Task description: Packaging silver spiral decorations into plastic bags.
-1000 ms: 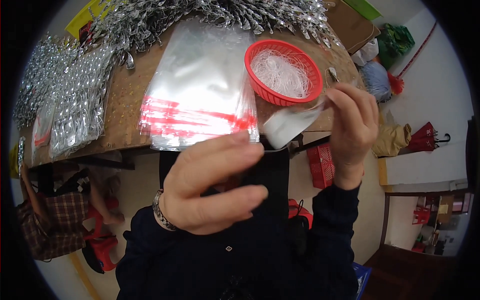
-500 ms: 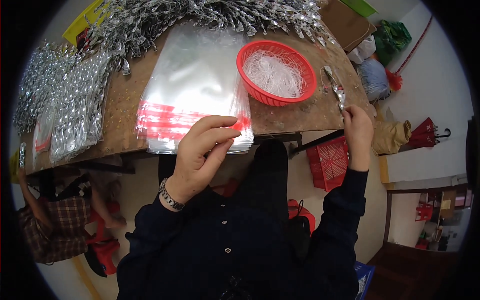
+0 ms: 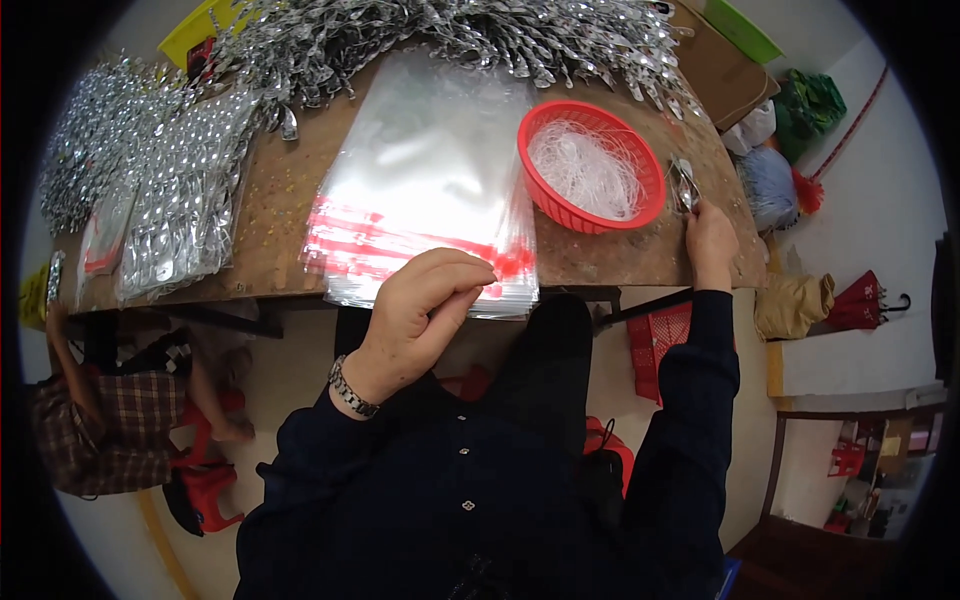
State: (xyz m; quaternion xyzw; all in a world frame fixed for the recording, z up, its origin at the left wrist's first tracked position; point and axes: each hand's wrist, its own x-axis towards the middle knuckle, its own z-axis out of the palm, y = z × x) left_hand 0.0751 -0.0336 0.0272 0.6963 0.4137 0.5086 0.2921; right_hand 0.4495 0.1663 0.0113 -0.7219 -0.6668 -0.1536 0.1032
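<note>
My left hand (image 3: 420, 315), with a metal watch (image 3: 350, 390) on its wrist, hovers over the near edge of a stack of clear plastic bags (image 3: 430, 170) with red bands. Its fingertips press together in a pinch; anything fine between them is too small to make out. At the table's right side my right hand (image 3: 712, 243) has its fingers closed on the near end of a shiny twisted silver strip (image 3: 686, 190). Between the two hands sits a round red plastic basket (image 3: 533, 178) holding a tangle of clear thread (image 3: 590, 168).
Bunches of twisted silver strips (image 3: 430, 40) lie along the table's far side. More, some bagged (image 3: 180, 190), cover the left. A person in a checked shirt (image 3: 140, 415) sits at far left. A red crate (image 3: 655, 355) stands below the wooden table (image 3: 270, 215).
My left hand's fingers have closed from a loose, parted curl into a pinch. My right hand has moved up toward the silver strip's far end. The whole view has shifted slightly.
</note>
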